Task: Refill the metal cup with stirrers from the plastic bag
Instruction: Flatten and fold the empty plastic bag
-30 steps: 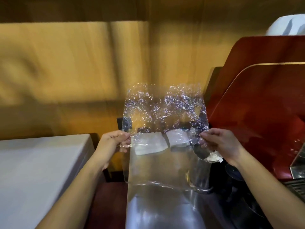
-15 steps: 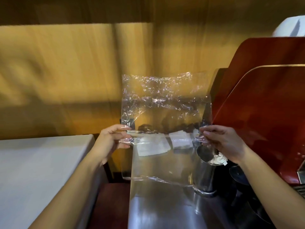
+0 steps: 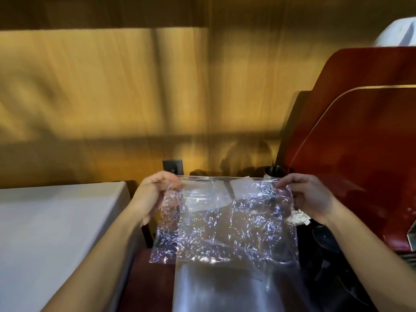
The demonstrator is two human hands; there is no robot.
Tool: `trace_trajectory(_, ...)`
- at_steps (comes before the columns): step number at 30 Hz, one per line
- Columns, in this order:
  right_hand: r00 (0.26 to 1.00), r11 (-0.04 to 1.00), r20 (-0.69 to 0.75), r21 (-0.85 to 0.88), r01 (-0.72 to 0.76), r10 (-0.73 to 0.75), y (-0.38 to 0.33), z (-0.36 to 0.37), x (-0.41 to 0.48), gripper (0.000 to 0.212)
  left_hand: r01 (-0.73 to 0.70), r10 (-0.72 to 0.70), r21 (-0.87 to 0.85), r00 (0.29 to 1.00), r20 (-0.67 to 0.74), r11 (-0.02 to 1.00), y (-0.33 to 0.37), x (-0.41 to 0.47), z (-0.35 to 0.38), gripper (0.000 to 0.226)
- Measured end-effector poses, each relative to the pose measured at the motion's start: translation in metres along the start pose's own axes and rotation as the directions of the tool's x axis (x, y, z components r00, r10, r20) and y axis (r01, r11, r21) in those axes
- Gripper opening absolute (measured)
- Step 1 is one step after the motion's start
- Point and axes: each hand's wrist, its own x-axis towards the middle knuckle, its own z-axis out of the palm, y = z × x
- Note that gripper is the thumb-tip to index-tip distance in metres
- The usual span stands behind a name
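A clear, crinkled plastic bag is stretched flat between my two hands and folded over, its loose part hanging down toward me. My left hand pinches its upper left corner and my right hand pinches its upper right corner. No stirrers show inside the bag. The metal cup stands just behind the bag near my right hand; only its dark rim shows above the plastic, the rest blurs through it.
A shiny steel counter runs below the bag. A white-covered surface lies at the left. A large red machine fills the right side, with dark round items at its foot. A wooden wall stands behind.
The bag's upper flap, which stood up above my hands, has folded down toward me and now hangs below them. My hands stayed at the corners, slightly wider apart.
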Motion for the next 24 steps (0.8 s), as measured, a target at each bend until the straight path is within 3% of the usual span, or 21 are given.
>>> trace_trajectory(2, 1.000, 0.998, -0.006, 0.056, -0.017, 0.017, 0.002, -0.001, 0.001, 0.045, 0.032, -0.028, -0.085, 0.998, 0.048, 0.996, 0.001, -0.001, 0.003, 0.029)
trace_trajectory(4, 1.000, 0.997, -0.011, 0.070, -0.028, 0.029, 0.002, 0.000, 0.000, 0.045, 0.035, -0.032, -0.048, 0.998, 0.057, 0.998, 0.001, 0.000, 0.004, 0.021)
trace_trajectory(6, 0.999, 0.999, -0.031, 0.047, -0.021, 0.022, 0.001, -0.001, -0.002, 0.046, 0.026, -0.026, 0.019, 1.000, 0.009, 0.999, 0.001, 0.000, 0.007, 0.032)
trace_trajectory(10, 0.986, 0.980, -0.145, -0.194, 0.050, -0.079, -0.003, -0.003, -0.004, 0.037, -0.069, 0.079, 0.104, 0.992, -0.096, 0.992, 0.002, -0.002, 0.013, 0.016)
trace_trajectory(13, 0.969, 0.906, -0.147, -0.405, 0.127, -0.201, -0.008, 0.001, -0.005, 0.042, -0.158, 0.174, 0.183, 0.981, -0.079, 0.970, 0.006, -0.002, 0.015, 0.014)
trace_trajectory(19, 0.972, 0.767, 0.072, -0.603, 0.221, -0.223, -0.018, 0.020, -0.001, 0.028, -0.267, 0.243, 0.371, 0.964, 0.113, 0.889, 0.019, 0.002, 0.027, 0.019)
trace_trajectory(24, 0.935, 0.886, 0.349, -0.452, 0.109, 0.063, -0.019, 0.041, -0.002, 0.047, -0.398, 0.280, 0.419, 0.906, 0.317, 0.816, 0.031, 0.002, 0.053, 0.028)
